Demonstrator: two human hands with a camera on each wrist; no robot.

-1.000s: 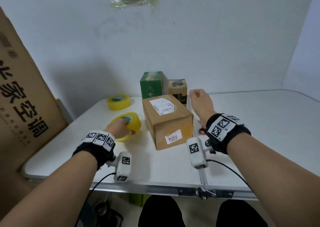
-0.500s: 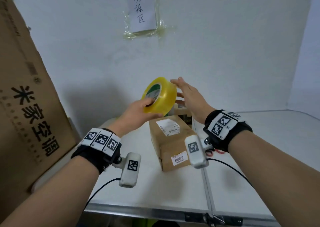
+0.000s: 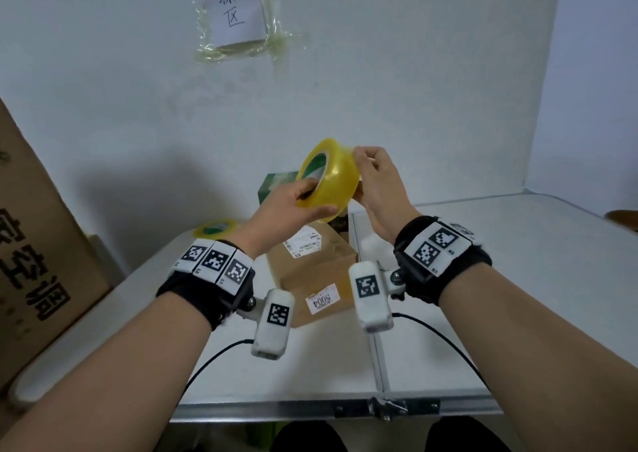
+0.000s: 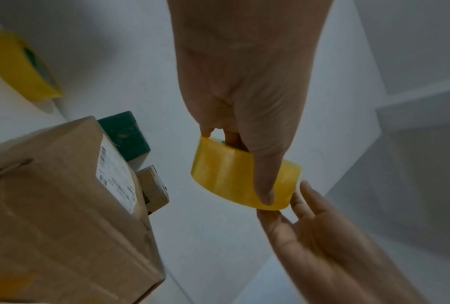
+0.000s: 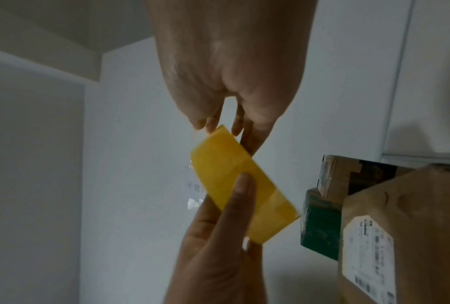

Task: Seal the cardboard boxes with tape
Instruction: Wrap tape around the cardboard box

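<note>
A large printed carton (image 3: 31, 244) leans at the far left of the brown cardboard box (image 3: 310, 272), which sits on the white table (image 3: 500, 279) with a shipping label on top. A spare tape roll (image 3: 215, 228) lies flat on the table just left of and behind that box. Above the box, the left hand (image 3: 290, 206) grips a yellow tape roll (image 3: 329, 178) in the air, fingers (image 4: 234, 139) hooked through its core and thumb pressed across the outer band. The right hand (image 3: 376, 178) meets the roll's far edge, its fingers curled and pinching at the rim. A green box (image 3: 276, 185) and a smaller box (image 4: 153, 187) stand behind the brown box. A handwritten note (image 3: 236, 6) is taped to the wall above.
</note>
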